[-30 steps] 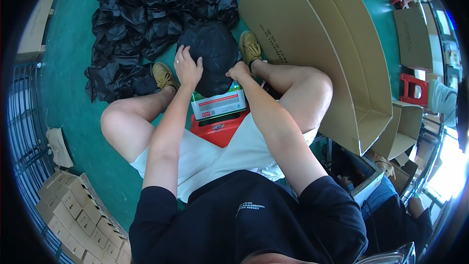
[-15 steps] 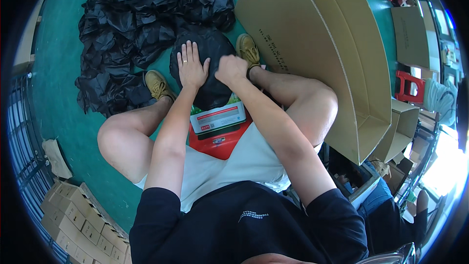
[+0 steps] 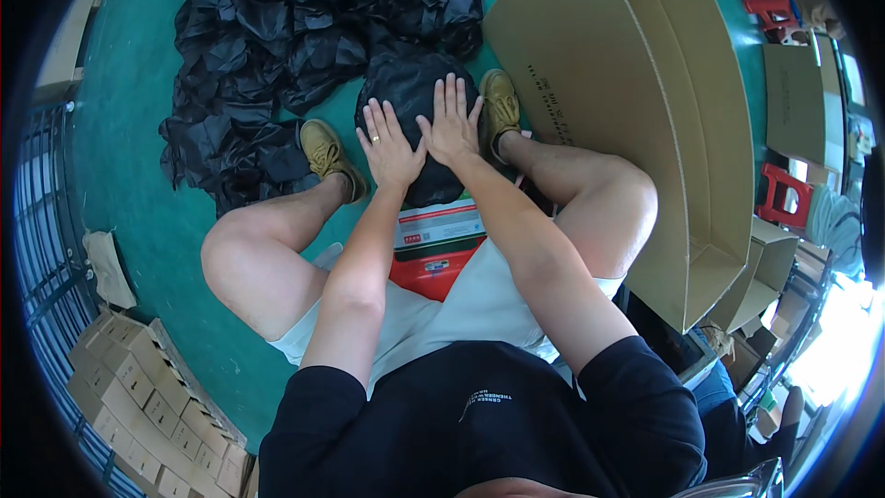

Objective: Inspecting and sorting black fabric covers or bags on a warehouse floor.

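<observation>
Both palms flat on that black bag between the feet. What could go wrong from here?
1. The left hand and right hand press the black plastic bag; thin film might tear or slip sideways.
2. The pile of black bags lies right behind it, so it may get mixed in.

The person sat on the green floor (image 3: 138,129) with knees spread. Both hands lay flat, fingers spread, on a rounded black bag (image 3: 406,97) between the feet: the left hand (image 3: 389,146) on its lower left part, the right hand (image 3: 450,124) just beside it, the two touching or nearly so. A red and white box (image 3: 435,244) lay under the forearms, between the legs. A heap of black bags (image 3: 295,37) spread behind, a large open cardboard box (image 3: 645,111) stood at the right, and stacked small cartons (image 3: 138,397) sat at the lower left.
</observation>
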A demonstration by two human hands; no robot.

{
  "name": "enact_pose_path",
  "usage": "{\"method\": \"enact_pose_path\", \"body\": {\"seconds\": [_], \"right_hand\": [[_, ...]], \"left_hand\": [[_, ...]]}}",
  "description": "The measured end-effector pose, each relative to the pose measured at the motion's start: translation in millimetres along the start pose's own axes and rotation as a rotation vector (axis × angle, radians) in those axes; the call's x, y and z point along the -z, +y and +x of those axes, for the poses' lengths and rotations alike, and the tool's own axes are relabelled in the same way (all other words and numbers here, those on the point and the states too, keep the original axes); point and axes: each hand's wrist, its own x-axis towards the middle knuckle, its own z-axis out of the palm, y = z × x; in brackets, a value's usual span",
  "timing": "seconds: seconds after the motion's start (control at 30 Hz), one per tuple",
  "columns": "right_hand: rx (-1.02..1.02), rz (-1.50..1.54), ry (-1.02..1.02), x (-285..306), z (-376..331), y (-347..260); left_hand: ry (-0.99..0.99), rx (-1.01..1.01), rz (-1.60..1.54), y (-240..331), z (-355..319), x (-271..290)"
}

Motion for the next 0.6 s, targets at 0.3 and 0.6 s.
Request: {"method": "enact_pose_path", "body": {"seconds": [0.3, 0.6], "right_hand": [[-0.222, -0.084, -0.523, 77, -1, -28], [0.177, 0.049, -0.733, 227, 26, 3]], "left_hand": [[-0.056, -0.148, -0.034, -24, -27, 7], [-0.803, -0.246, 0.160, -84, 46, 142]]}}
